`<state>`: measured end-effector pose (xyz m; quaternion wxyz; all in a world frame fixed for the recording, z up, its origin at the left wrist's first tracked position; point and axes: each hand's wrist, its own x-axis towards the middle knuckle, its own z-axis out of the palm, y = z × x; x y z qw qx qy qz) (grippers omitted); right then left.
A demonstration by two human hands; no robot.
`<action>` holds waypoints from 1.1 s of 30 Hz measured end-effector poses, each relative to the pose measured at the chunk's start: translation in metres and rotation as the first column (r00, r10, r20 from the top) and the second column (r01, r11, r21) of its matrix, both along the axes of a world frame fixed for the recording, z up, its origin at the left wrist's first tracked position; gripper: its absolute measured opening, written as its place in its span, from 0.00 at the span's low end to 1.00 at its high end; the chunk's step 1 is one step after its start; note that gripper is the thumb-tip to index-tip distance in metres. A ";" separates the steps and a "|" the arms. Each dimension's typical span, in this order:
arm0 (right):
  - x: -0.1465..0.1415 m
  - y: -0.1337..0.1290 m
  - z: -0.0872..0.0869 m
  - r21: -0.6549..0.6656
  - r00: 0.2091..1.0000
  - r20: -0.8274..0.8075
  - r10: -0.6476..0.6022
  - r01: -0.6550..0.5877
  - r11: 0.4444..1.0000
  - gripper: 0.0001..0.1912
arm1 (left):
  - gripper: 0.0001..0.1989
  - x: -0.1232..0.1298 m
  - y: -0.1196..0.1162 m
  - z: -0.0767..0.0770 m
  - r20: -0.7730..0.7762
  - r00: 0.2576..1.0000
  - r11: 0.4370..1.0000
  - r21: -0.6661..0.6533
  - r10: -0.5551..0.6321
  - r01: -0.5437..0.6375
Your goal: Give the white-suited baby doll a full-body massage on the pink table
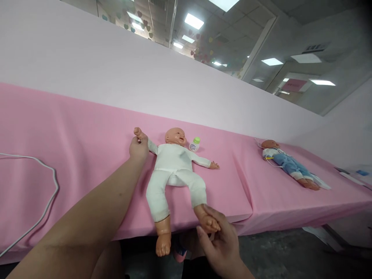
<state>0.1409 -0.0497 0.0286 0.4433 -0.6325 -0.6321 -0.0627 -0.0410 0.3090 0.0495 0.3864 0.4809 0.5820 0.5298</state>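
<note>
A baby doll (174,157) with a white cloth body lies face up on the pink-covered table (95,143), its feet past the front edge. My left hand (138,149) is closed round the doll's wrist on the left, the doll's fist showing above my fingers. At the front edge, my right hand (219,240) holds the doll's foot on the right between thumb and fingers. The other foot hangs free. Beside the doll's head stands a small white bottle (194,144) with a green cap.
A second doll (290,164) in blue trousers lies farther right, with thin tubing around it. A white cable (55,178) curves over the cloth at the left. Behind the table rises a white wall (116,69) with glass above.
</note>
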 end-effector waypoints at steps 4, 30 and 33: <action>-0.004 -0.008 -0.023 0.058 0.992 0.105 0.067 -0.074 0.996 0.27 | 0.21 0.001 -0.001 0.001 0.004 1.000 1.000 0.016 -0.006 0.006; 0.010 0.115 0.003 -0.034 0.976 -0.217 -0.029 0.022 0.999 0.23 | 0.22 0.032 -0.036 0.009 -0.731 0.643 0.699 0.337 -0.228 0.631; 0.011 0.118 0.001 -0.053 0.967 -0.252 -0.019 0.006 0.999 0.24 | 0.22 0.033 -0.034 0.006 -0.710 0.668 0.708 0.352 -0.225 0.612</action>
